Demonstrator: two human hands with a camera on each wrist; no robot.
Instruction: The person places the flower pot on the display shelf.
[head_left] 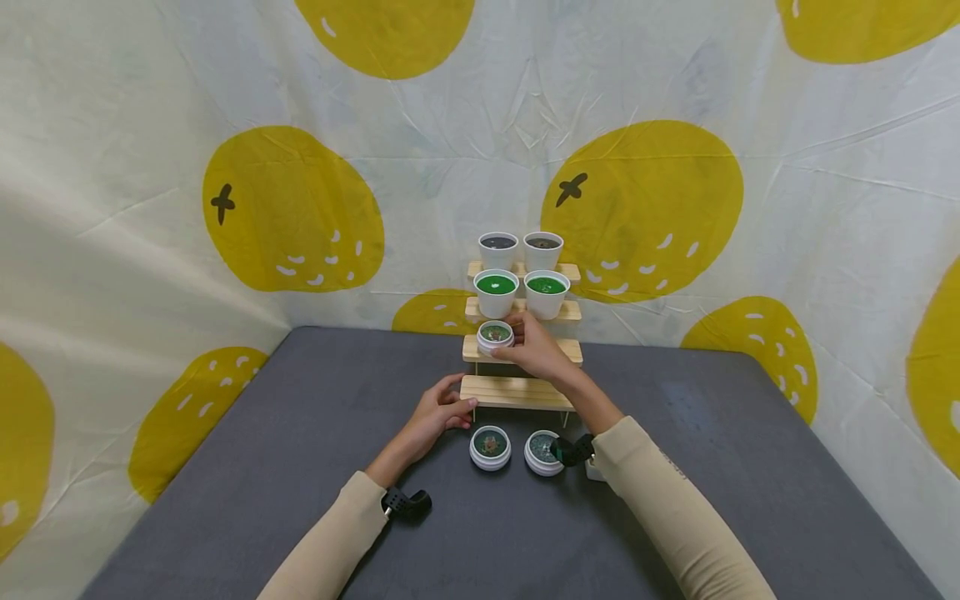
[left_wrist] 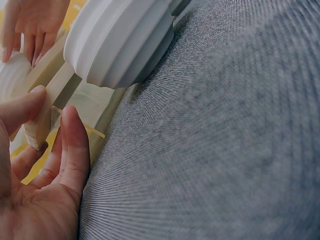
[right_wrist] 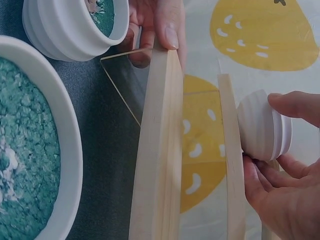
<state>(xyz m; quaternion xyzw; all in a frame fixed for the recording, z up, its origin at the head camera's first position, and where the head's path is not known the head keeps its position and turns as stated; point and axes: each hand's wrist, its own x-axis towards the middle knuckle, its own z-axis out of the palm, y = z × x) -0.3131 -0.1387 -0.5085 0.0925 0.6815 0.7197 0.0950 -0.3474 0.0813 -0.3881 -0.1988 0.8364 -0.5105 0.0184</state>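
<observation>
A tiered display stand with wooden shelves (head_left: 517, 390) and clear supports stands on the table. My left hand (head_left: 441, 410) grips the left end of its lowest shelf, thumb above and fingertips beneath, as the left wrist view shows. On the shelf above, my right hand (head_left: 536, 346) holds a small white ribbed pot (head_left: 495, 335) between thumb and fingers; its filling looks green with a brownish middle. In the right wrist view that pot (right_wrist: 260, 125) sits against the shelf. Two similar pots, one left (head_left: 491, 447) and one right (head_left: 542, 452), stand on the table before the stand.
Two white cups with green filling (head_left: 496, 293) occupy a higher shelf, and two with dark filling (head_left: 498, 248) the top one. A white object (head_left: 595, 472) is mostly hidden by my right sleeve. Grey cloth (head_left: 360, 367) covers the table; a patterned curtain (head_left: 450, 167) hangs behind.
</observation>
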